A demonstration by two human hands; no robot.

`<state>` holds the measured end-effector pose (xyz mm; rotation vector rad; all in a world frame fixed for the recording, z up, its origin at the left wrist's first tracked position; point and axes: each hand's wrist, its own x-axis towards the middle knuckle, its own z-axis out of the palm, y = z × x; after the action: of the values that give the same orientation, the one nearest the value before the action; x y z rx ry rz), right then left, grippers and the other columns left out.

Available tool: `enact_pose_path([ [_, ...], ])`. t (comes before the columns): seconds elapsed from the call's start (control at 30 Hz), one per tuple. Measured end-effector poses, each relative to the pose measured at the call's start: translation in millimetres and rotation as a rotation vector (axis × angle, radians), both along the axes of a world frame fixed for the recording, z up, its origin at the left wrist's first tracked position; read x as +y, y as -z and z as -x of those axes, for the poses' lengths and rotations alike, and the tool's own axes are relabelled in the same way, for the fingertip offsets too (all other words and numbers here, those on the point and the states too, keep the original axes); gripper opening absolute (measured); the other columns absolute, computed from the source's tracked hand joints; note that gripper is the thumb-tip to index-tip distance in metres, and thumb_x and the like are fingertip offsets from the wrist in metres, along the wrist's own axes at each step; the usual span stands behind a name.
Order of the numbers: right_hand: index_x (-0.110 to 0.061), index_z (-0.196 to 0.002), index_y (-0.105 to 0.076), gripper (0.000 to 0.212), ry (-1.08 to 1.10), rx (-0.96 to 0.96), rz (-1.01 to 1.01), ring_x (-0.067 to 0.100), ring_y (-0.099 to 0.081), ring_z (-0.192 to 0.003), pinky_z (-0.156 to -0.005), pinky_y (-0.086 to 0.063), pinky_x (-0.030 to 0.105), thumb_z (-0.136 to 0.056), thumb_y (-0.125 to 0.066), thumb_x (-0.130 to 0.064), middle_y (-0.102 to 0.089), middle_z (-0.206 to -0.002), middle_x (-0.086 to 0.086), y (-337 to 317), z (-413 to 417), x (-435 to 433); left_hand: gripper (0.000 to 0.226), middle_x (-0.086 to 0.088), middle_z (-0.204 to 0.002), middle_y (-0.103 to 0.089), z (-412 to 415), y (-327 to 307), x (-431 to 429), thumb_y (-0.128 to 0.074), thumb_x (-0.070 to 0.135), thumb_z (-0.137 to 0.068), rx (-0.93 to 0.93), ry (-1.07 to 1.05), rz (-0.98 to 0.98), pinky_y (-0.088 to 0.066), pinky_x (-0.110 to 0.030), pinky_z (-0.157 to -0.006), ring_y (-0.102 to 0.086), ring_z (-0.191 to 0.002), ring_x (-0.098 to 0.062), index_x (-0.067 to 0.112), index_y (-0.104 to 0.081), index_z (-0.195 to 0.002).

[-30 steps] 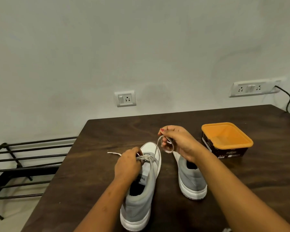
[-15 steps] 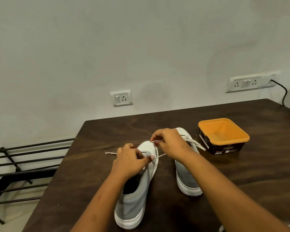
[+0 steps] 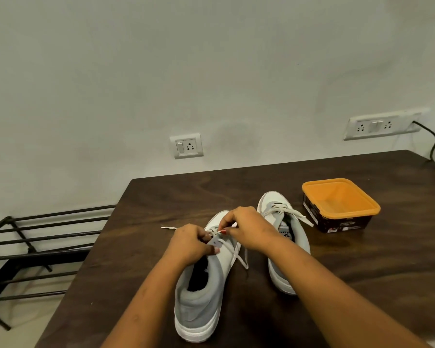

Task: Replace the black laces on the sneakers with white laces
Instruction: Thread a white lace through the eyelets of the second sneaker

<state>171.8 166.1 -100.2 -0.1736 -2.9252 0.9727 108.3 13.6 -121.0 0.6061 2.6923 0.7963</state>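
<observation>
Two grey and white sneakers stand toes-away on the dark wooden table (image 3: 161, 194). My left hand (image 3: 190, 243) grips the upper front of the left sneaker (image 3: 201, 297) at its eyelets. My right hand (image 3: 246, 231) pinches the white lace (image 3: 239, 258) just above that sneaker's tongue. One lace end trails down the sneaker's right side onto the table, the other end pokes out to the left of my left hand. The right sneaker (image 3: 289, 229) carries a white lace with loose ends lying to its right.
An orange plastic tub (image 3: 339, 204) with dark sides sits at the right of the table, close to the right sneaker. A black metal rack (image 3: 35, 244) stands on the floor to the left. Wall sockets and a black cable are behind the table.
My right hand came down from holding a raised lace loop and now pinches the lace at the left sneaker's eyelets. The right sneaker's toe, hidden before, is in sight.
</observation>
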Motion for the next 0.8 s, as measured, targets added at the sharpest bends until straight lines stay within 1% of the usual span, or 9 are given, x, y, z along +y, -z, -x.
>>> enact_pose_path([
  [0.1,-0.028,-0.091,-0.075,0.019,-0.003,-0.008,0.006,0.012,-0.064,-0.087,-0.083,-0.055,0.035,-0.088,-0.062,-0.015,-0.07,-0.097,-0.007,4,2,-6,0.029,0.004,-0.078,-0.069,-1,-1,-4,-0.084,0.032,-0.067,-0.106,-0.021,-0.159,-0.046,-0.013,-0.059,-0.06,-0.069,-0.003,0.009,-0.075,-0.083],
  [0.2,-0.028,-0.098,-0.074,0.022,0.008,0.011,-0.005,0.012,-0.063,-0.087,-0.08,-0.055,0.031,-0.091,-0.057,-0.014,-0.069,-0.099,-0.006,6,2,-9,0.027,0.001,-0.084,-0.072,-2,-3,-8,-0.084,0.034,-0.067,-0.159,-0.006,-0.243,-0.05,-0.017,-0.069,-0.064,-0.08,-0.007,0.014,-0.076,-0.083],
  [0.27,-0.027,-0.094,-0.074,0.02,0.028,0.012,-0.004,0.012,-0.064,-0.087,-0.081,-0.055,0.033,-0.09,-0.059,-0.015,-0.07,-0.097,-0.006,7,3,-9,0.022,0.005,-0.085,-0.072,-1,-4,-13,-0.082,0.031,-0.07,-0.118,-0.032,-0.272,-0.049,-0.016,-0.071,-0.064,-0.084,-0.007,0.019,-0.075,-0.087],
  [0.37,-0.026,-0.087,-0.074,0.02,0.063,0.008,0.02,0.012,-0.064,-0.086,-0.081,-0.055,0.034,-0.087,-0.06,-0.012,-0.07,-0.093,-0.006,11,5,-10,0.021,0.005,-0.078,-0.069,4,-4,-19,-0.08,0.017,-0.072,-0.073,-0.141,-0.34,-0.047,-0.018,-0.067,-0.063,-0.076,-0.009,0.018,-0.071,-0.09],
  [0.47,-0.025,-0.081,-0.074,0.022,0.088,0.017,0.077,0.013,-0.064,-0.086,-0.08,-0.055,0.032,-0.084,-0.059,-0.009,-0.069,-0.091,-0.005,16,8,-16,0.01,0.006,-0.062,-0.061,5,-3,-19,-0.075,0.019,-0.078,-0.108,-0.143,-0.272,-0.04,-0.017,-0.054,-0.052,-0.058,-0.004,0.016,-0.073,-0.087],
  [0.53,-0.022,-0.082,-0.075,0.023,0.102,0.031,0.107,0.013,-0.063,-0.085,-0.076,-0.052,0.025,-0.083,-0.057,-0.007,-0.068,-0.09,-0.004,19,9,-21,0.007,0.006,-0.063,-0.06,6,0,-17,-0.069,0.02,-0.083,-0.095,-0.141,-0.234,-0.039,-0.018,-0.052,-0.05,-0.058,-0.004,0.016,-0.074,-0.086],
  [0.63,-0.016,-0.088,-0.075,0.023,0.119,0.06,0.114,0.013,-0.062,-0.085,-0.067,-0.041,0.014,-0.083,-0.055,-0.006,-0.069,-0.094,0.0,23,10,-29,0.01,0.003,-0.063,-0.06,10,1,-17,-0.064,0.015,-0.087,-0.127,-0.158,-0.24,-0.04,-0.02,-0.054,-0.049,-0.058,-0.006,0.015,-0.074,-0.085],
  [0.7,-0.016,-0.09,-0.074,0.023,0.131,0.059,0.113,0.01,-0.058,-0.079,-0.06,-0.038,0.011,-0.084,-0.054,-0.006,-0.07,-0.094,0.001,26,11,-34,0.013,-0.002,-0.064,-0.062,12,1,-20,-0.062,0.013,-0.088,-0.206,-0.169,-0.263,-0.04,-0.021,-0.056,-0.05,-0.058,-0.01,0.015,-0.074,-0.083],
  [0.8,-0.016,-0.091,-0.073,0.021,0.145,0.051,0.135,0.009,-0.056,-0.077,-0.068,-0.045,0.018,-0.084,-0.055,-0.007,-0.07,-0.092,0.003,32,14,-41,0.017,-0.019,-0.077,-0.067,14,5,-24,-0.062,0.01,-0.088,-0.326,-0.202,-0.348,-0.044,-0.028,-0.062,-0.055,-0.068,-0.022,0.012,-0.074,-0.077],
])
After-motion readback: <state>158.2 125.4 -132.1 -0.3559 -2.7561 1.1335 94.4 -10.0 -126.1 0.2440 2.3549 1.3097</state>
